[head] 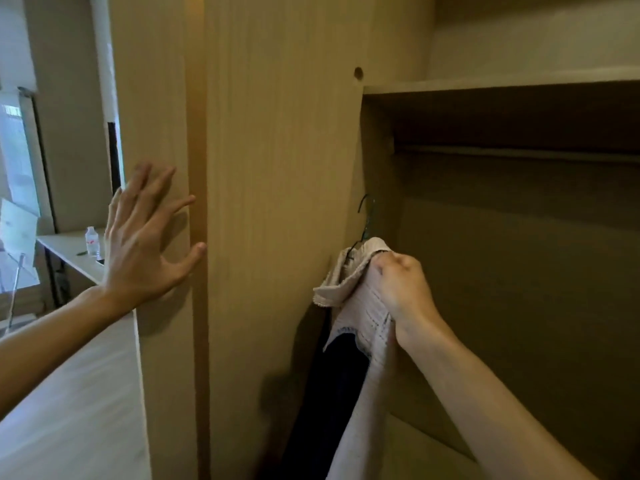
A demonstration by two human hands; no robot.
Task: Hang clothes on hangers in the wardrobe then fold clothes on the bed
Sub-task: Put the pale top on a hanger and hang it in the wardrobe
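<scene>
Pale wood-grain laminate makes up the wardrobe [277,168]. Its tall front panel fills the middle of the view, and its open compartment lies to the right. The left hand [145,237] is spread wide, fingers straight and fanned, against the left part of the panel. Its thumb tip is at the edge of a darker vertical strip, and whether the palm presses the wood cannot be told.

The right hand [403,289] is curled tight round a bunch of cream knitted garment [360,306]. It grips the garment near its top, inside the compartment and close to the left inner wall. Above the knuckles the hook of a thin dark hanger [366,216] rises from the fabric. The hook is free in the air, below the rail [519,152], which crosses the shadowed upper compartment under a shelf [502,85].

The knit hangs down from the fist, one corner flopped over to the left. Dark fabric [332,393] hangs against it lower down; whether it is a separate piece cannot be told.

At far left a small clear bottle [92,241] stands upright on a light tabletop [65,249] near a bright window [15,150]. A white surface [69,410] fills the lower left corner.
</scene>
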